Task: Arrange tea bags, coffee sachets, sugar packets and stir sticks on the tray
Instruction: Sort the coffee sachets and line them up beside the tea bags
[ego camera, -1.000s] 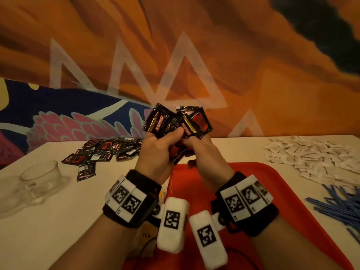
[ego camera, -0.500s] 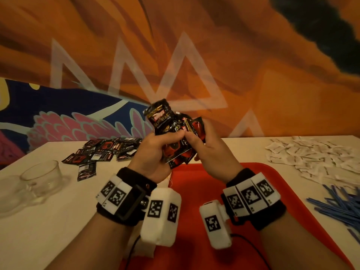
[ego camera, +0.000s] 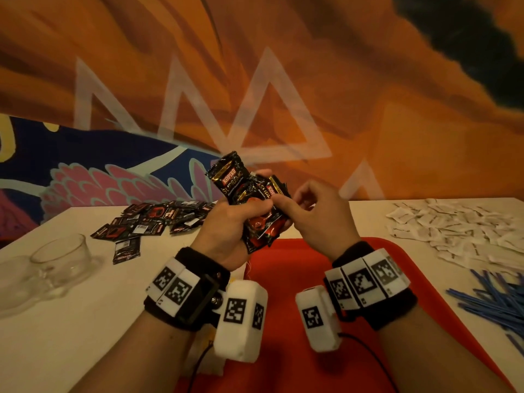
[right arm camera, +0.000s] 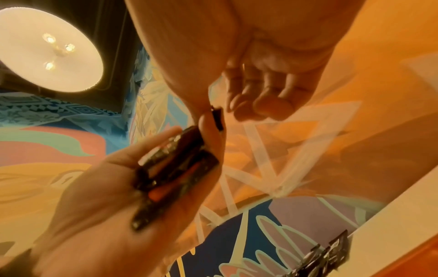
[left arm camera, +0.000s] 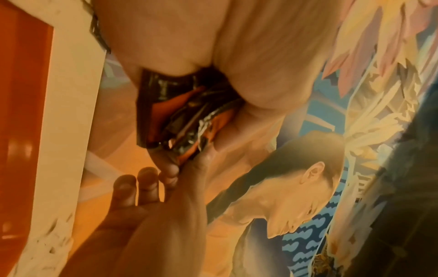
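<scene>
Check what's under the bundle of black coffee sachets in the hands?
Directly below the bundle of black coffee sachets, gripped by the left hand, lies the red plastic tray, bare where visible. Wrists and wrist cameras cover its nearer part.
</scene>
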`<state>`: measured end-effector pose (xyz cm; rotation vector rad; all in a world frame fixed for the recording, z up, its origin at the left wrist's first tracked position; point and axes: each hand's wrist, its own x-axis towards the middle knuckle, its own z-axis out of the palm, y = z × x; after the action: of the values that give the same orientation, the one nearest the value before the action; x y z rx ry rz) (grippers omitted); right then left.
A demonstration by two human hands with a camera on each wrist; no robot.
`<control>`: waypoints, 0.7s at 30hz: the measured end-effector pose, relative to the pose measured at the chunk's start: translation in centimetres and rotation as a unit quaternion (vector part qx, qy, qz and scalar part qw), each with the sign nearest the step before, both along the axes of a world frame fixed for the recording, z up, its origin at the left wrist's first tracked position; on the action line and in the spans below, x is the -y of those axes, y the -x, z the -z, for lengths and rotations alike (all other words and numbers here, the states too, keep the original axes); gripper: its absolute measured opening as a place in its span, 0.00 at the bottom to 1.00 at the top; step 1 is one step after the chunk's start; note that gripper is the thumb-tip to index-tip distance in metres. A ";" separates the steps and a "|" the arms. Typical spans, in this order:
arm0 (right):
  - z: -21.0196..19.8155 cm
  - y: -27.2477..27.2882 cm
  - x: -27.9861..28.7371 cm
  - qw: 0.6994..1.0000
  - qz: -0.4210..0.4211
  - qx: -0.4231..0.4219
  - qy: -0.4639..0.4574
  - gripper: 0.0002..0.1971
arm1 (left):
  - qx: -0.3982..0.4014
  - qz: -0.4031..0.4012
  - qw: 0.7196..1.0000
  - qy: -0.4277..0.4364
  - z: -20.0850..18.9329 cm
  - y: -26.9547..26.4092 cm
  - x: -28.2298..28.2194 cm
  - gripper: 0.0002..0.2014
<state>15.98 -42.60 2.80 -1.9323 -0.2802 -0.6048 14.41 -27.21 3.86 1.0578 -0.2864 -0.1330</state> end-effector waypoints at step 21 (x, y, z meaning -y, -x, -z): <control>-1.5 0.1 1.5 0.997 -0.055 0.021 -0.047 0.19 | -0.033 -0.059 0.997 -0.034 0.5 -0.9 -0.9 0.14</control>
<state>15.84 -44.13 4.32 -1.8039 -0.3765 -0.5749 15.34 -26.29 3.37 1.1321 -0.1589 -0.0715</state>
